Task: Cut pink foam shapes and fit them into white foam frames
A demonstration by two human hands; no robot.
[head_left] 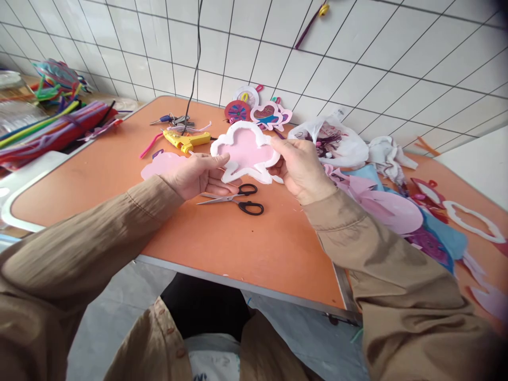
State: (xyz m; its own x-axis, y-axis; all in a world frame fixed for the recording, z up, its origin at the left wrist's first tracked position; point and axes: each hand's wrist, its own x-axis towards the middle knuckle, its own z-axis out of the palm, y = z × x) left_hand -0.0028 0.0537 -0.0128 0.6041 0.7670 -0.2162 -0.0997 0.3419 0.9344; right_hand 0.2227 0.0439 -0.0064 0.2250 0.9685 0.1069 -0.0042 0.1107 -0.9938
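Between both hands, above the orange table, I hold a flower-like cutout point(243, 153) with a pink middle and a raised white border. My left hand point(200, 174) grips its left edge, thumb on top and fingers beneath. My right hand point(300, 165) pinches the right edge; some of its fingers are hidden. Under the cutout lies a pair of scissors point(251, 208) with black handles, blades partly spread and pointing left. Left of the cutout is a yellow glue gun point(186, 141). Another pale pink cutout point(159, 165) lies flat, partly covered by my left hand.
Finished-looking ornaments point(265, 114) lean on the tiled wall at the back. A white plastic bag point(349, 148) and pink and blue felt pieces point(392, 209) are heaped on the right. Keys point(180, 120) lie at the back left, beside bundled pipe cleaners point(59, 132). A cord point(195, 69) hangs down.
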